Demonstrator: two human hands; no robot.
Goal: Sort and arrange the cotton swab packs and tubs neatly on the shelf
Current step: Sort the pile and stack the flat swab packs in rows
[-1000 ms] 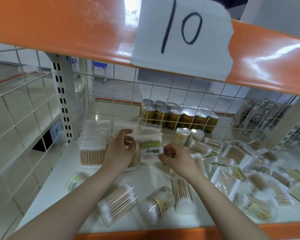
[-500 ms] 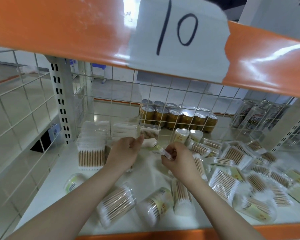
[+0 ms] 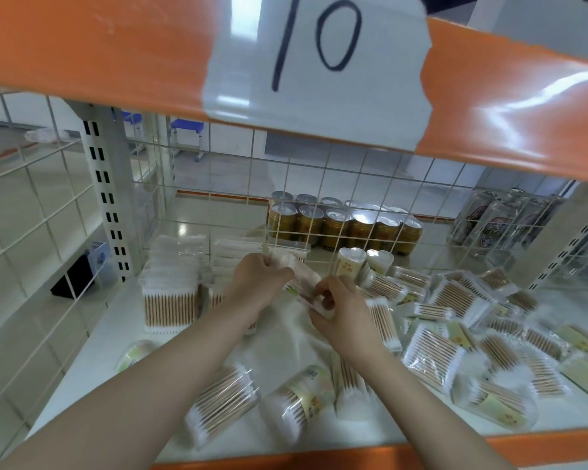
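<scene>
Both hands hold one flat cotton swab pack (image 3: 299,274) above the middle of the white shelf (image 3: 92,337). My left hand (image 3: 257,283) grips its far end, and my right hand (image 3: 340,305) pinches its near end. The pack lies tilted and is partly hidden by my fingers. Neat stacks of swab packs (image 3: 170,293) stand at the back left. A loose heap of packs (image 3: 455,300) covers the right side. Round tubs (image 3: 223,403) lie on their sides near the front edge, and two heart-shaped tubs (image 3: 350,262) stand upright at the back.
An orange beam with a paper "10" label (image 3: 316,62) hangs overhead. A wire grid (image 3: 323,184) closes the back, with gold cans (image 3: 343,225) behind it. More cans (image 3: 496,218) stand at the back right. A perforated upright post (image 3: 107,195) is on the left.
The pack stood upright with its label facing me a second ago. Both hands have since turned it flat and tilted, and they have drawn closer together.
</scene>
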